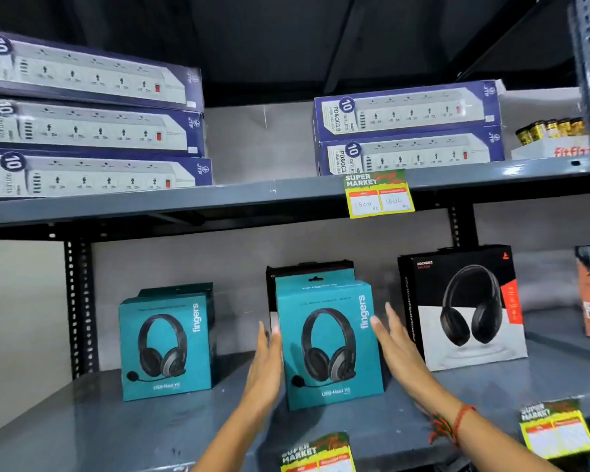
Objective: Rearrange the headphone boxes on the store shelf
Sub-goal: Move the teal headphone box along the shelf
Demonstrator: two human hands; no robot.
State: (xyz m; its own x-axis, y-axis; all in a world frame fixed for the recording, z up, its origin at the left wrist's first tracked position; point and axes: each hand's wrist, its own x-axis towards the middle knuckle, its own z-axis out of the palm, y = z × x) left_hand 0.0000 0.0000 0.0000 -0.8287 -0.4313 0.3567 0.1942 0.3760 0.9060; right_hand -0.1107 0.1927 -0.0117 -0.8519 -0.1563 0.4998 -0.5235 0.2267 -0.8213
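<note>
A teal headphone box (329, 342) stands upright on the lower shelf (82, 420), a little right of the frame's centre, between the two hands. The left hand (266, 366) lies flat along the box's left side with fingers straight and extended, touching or nearly touching the edge. The right hand (397, 349) is flat and splayed just beside the box's right side, fingertips at its upper right edge; neither hand is curled around the box, so both are released rather than grasping. A red thread bracelet (457, 422) circles the right wrist.

The box front shows a black headset with a microphone and the word "fingers" running vertically up its right edge; smaller print low down is too blurred to read surely. Directly behind it stands a black box (307, 267), mostly hidden. To the left of the frame's centre sits a second teal box (166, 345) with the same "fingers" print, another like it behind. To the right, a black-and-white headphone box (467, 308) carries a red side strip and small red lettering at its top left.

On the upper shelf (184, 199), purple power strip boxes (89, 120) marked "10 OUTLETS", "PD&QC3.0" and "JTP" are stacked at upper left, with two more (407, 126) at upper right. A yellow price tag (377, 194) reads "SUPER MARKET", with handwritten "1500" and "1000".
</note>
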